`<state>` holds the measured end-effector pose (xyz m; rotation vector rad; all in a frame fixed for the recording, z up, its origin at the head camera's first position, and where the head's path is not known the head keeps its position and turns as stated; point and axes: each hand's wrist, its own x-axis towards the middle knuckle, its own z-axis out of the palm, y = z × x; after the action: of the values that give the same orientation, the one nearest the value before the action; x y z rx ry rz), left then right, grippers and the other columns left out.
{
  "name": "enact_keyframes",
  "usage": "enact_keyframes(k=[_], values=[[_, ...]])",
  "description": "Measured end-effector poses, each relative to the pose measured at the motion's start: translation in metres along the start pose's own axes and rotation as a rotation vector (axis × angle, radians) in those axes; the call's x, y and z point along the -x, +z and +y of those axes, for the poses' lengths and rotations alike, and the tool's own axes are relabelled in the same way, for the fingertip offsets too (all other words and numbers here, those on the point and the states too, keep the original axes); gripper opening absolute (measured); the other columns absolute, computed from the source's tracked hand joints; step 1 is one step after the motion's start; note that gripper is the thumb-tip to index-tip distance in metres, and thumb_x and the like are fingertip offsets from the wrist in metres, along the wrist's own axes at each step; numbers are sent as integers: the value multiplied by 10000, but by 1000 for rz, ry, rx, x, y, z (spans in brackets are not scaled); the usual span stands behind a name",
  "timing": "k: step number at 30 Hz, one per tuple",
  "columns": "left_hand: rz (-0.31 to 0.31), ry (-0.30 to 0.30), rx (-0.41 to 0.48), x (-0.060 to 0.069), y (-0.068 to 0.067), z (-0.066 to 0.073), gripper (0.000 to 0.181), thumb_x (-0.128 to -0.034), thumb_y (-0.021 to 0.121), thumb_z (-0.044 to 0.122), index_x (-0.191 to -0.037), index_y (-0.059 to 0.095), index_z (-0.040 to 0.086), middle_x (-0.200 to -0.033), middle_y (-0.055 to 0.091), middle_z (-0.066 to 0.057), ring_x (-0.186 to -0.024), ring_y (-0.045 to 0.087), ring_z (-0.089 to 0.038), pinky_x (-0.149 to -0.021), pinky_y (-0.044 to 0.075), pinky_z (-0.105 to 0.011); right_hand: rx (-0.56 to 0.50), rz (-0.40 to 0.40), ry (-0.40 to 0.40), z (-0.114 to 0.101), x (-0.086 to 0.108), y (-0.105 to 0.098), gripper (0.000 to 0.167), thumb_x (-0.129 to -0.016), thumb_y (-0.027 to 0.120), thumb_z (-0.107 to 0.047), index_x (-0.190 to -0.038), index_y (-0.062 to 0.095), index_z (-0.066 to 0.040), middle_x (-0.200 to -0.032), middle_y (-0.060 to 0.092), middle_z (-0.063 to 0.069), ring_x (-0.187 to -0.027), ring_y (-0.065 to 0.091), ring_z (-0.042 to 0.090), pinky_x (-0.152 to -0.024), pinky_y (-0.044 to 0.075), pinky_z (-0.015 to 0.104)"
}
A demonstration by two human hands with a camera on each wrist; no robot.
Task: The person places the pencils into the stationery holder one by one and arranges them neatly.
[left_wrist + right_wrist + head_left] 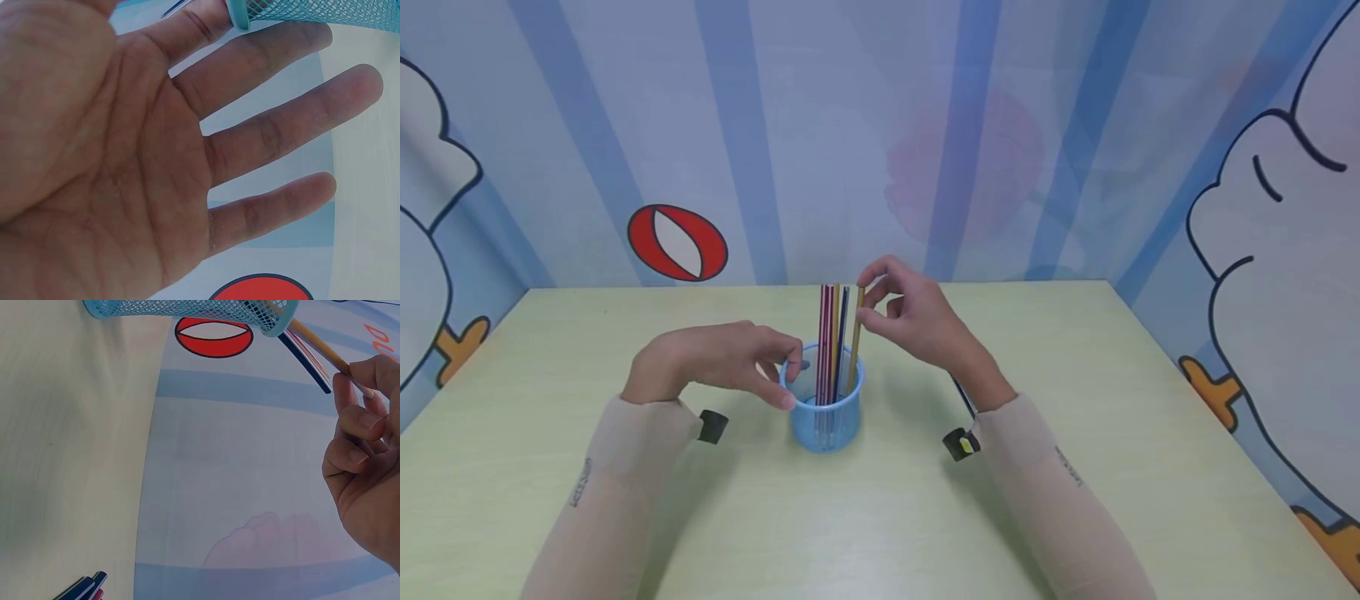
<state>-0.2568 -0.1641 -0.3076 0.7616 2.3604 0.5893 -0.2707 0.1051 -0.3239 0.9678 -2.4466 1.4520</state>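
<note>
As hands (pixel 730 357) (pixel 917 315) flank them, cup (pixel 826 435), pencils (pixel 825 342)

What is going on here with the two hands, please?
A person's left hand holds a blue mesh cup that stands on a table. The right hand pinches a yellow pencil near its top, with the lower end inside the cup. Other pencils stand in it, and loose pencils lie on the table to the right.
</note>
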Motion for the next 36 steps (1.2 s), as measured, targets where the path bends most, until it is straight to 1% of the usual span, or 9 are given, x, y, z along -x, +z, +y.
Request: enact_keyframes(k=[7,13,15,18,22,25,29,36], values=[[0,8,2,2,0,-1,376,-855,782,420,-1001,574,142,-1212,654,-17,-1132,609,-223,-908,495,-451,37,-32,40,0,0,-1,261,-931,673,-77,-1146,541,-140,-923,668,23,-557,506,178,-562,439,297],[0,-3,0,1,0,-1,383,-853,783,424,-1006,574,142,-1210,655,-20,-1128,610,-222,-908,493,-454,46,-65,63,0,0,-2,311,-935,685,-88,-1198,529,-144,-927,674,23,-552,516,187,-554,446,304],[-1,-5,2,1,0,-1,386,-853,783,426,-1008,574,140,-1213,654,-22,-1129,608,-222,-908,494,-456,44,-82,65,0,0,-2,333,-941,680,-90,-1229,525,-149,-929,670,25,-539,512,180,-550,444,301],[1,-2,5,1,0,-1,385,-853,784,422,-1007,574,138,-1237,646,-32,-1133,606,-228,-906,496,-456,53,-111,56,1,0,-3,377,-949,668,-88,-1286,514,-154,-924,667,25,-505,464,168,-534,420,295],[-1,6,5,1,0,-1,379,-855,782,418,-1004,574,139,-1248,642,-40,-1137,607,-233,-900,498,-454,80,-164,59,1,0,-4,455,-959,655,-94,-1372,482,-174,-936,661,12,-493,425,163,-531,408,297],[-1,11,5,0,0,-2,375,-855,783,415,-1001,574,141,-1244,644,-40,-1138,607,-235,-898,499,-455,97,-198,79,2,1,-4,512,-962,651,-104,-1423,454,-209,-960,662,-2,-494,436,168,-543,421,306],[0,17,6,-1,0,-1,375,-855,786,405,-1001,574,133,-1244,644,-41,-1134,608,-235,-899,498,-460,106,-224,97,4,1,-5,557,-961,648,-105,-1455,428,-240,-980,668,-9,-491,464,175,-560,440,315],[2,13,7,0,0,0,360,-853,791,398,-986,571,145,-1224,649,-32,-1126,608,-227,-906,495,-461,112,-261,111,4,2,-7,570,-961,656,-115,-1465,424,-244,-990,673,0,-504,506,191,-581,457,328]])
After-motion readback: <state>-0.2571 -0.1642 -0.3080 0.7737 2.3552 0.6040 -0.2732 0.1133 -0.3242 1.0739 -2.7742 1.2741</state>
